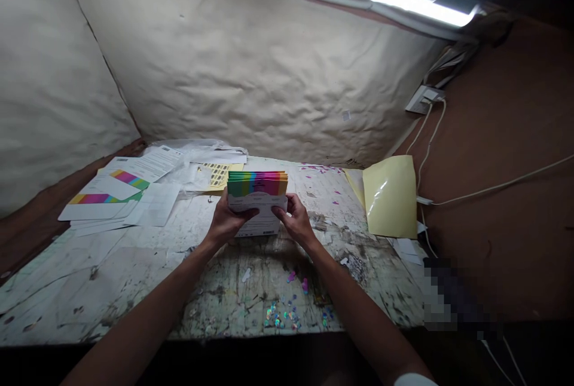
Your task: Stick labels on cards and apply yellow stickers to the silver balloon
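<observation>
Between my two hands stands a small stack of printed cards (257, 224), upright on the worktable, with rainbow-striped top edges and a white lower part bearing small print. My left hand (228, 216) grips the left side, thumb across the front face. On the right side my right hand (293, 217) holds the stack in the same way, its thumb on the front. The fingers behind the cards are mostly hidden. Several card edges show one behind another at the top, slightly fanned.
White and rainbow-striped cards (94, 210) lie loosely piled at the left, beside clear plastic and a yellow sticker sheet (222, 175). A yellow sheet (390, 198) leans against the right wall near white cables (428, 147). Shiny confetti (280, 317) and pink bits (305, 284) dot the stained worktable (210, 296).
</observation>
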Demonstrator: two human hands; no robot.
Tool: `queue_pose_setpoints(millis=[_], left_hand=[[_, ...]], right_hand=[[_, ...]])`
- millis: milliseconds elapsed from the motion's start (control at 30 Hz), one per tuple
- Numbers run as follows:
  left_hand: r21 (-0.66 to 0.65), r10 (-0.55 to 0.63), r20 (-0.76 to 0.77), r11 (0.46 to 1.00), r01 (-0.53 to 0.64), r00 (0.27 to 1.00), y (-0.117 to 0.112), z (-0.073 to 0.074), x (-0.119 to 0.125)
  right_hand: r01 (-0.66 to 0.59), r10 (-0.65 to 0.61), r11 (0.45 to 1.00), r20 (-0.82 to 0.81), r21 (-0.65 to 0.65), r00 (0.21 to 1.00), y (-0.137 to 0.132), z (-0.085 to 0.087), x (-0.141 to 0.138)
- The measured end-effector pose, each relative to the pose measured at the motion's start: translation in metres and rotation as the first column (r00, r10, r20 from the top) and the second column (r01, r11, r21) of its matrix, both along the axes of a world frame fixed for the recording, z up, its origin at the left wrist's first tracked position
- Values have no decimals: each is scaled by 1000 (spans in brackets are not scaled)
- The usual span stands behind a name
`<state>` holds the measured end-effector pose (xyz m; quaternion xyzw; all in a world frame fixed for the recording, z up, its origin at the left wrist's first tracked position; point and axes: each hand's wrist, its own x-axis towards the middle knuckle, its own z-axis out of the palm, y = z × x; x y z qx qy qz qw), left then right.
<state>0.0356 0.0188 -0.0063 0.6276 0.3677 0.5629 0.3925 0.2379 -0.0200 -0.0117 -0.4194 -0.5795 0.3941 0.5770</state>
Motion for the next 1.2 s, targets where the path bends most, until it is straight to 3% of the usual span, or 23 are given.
queue_pose_setpoints(millis=[200,500,600,733,900,1000,1200], left_hand=[[-34,-90,48,995,92,995,0,-1,1],[-84,13,41,996,-10,999,-2,-3,-2],[-166,-30,21,986,33,999,3,-3,-7],[-198,-114,10,974,114,993,5,-2,-10],[-98,-55,-75,994,48,996,1,-4,-13],[-89,-83,-110,993,73,990,2,-5,-14],[-127,-117,-93,986,105,989,5,-5,-13]], right_hand=[[-112,112,993,-16,-28,994,6,-8,3],[-96,85,994,-180,-51,980,3,-5,-6],[-159,148,986,-172,-55,974,6,-10,-3],[-222,220,975,-72,-26,973,2,-10,-1],[-107,97,993,174,49,980,-11,-2,-3],[-104,82,993,284,64,955,-11,-3,0],[-139,110,988,318,67,941,-5,-10,2]])
